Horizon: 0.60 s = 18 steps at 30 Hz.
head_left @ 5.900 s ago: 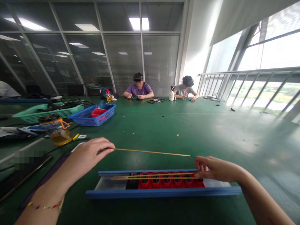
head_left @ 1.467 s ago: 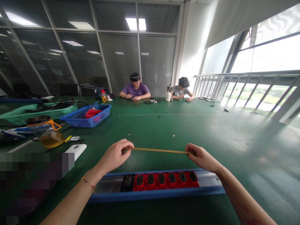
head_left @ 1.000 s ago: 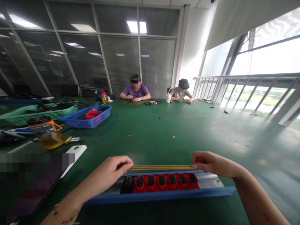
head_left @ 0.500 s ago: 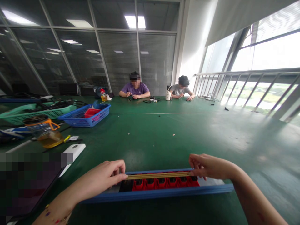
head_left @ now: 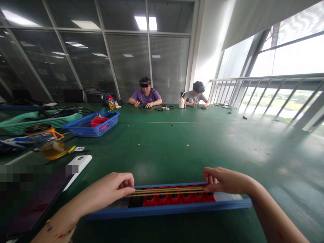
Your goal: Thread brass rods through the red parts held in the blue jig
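Observation:
Thin yellowish strips (head_left: 169, 191) run side by side across the space between my hands. My left hand (head_left: 113, 185) pinches their left end between thumb and fingers. At the right end, my right hand (head_left: 222, 179) pinches them too, with its fingers curled. Whether they are rods or stretched bands I cannot tell. Just under the strips is a row of red holders (head_left: 174, 201) with black parts inside. They sit in a long tray with blue side rails (head_left: 169, 210), and a black block (head_left: 136, 201) lies at the row's left end.
Left of my arm lies a dark-screened device (head_left: 30, 202) beside a white object (head_left: 81, 167). Behind are a jar of amber liquid (head_left: 54, 150), a blue basket (head_left: 101, 130) and a green basket (head_left: 22, 126). Two people sit across the green table (head_left: 162, 155).
The strips have spread slightly apart and come a little nearer to me at the left end. Both hands keep their pinch and have barely shifted.

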Available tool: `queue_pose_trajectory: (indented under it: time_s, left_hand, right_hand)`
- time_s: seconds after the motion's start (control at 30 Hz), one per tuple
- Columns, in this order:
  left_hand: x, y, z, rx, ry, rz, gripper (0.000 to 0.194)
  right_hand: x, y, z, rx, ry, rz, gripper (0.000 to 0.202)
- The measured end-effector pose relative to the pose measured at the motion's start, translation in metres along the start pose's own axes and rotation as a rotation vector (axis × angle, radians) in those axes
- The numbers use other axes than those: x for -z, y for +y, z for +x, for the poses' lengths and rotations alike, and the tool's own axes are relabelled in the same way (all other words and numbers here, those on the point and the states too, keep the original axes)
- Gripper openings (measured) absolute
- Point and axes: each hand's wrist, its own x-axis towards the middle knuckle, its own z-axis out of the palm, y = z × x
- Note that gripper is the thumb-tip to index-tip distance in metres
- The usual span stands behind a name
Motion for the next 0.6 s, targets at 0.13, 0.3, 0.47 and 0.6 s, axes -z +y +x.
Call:
queue_pose_trajectory:
  time_s: [0.13, 0.3, 0.47, 0.6]
  left_hand:
    - [0.004, -0.002, 0.001, -0.036, 0.014, 0.066, 0.024]
    - [0.005, -0.003, 0.003, -0.051, 0.068, 0.128, 0.023]
    - [0.012, 0.002, -0.006, -0.075, 0.176, 0.133, 0.026]
    - [0.028, -0.006, -0.021, -0.061, 0.359, 0.171, 0.027]
  right_hand:
    - [0.000, -0.006, 0.000, 0.031, 0.062, -0.031, 0.022]
    - [0.000, -0.007, 0.000, 0.054, 0.051, -0.028, 0.020]
    - [0.000, 0.000, -0.002, 0.019, 0.060, -0.065, 0.027]
    - [0.002, 0.004, -0.003, -0.021, 0.049, -0.058, 0.031]
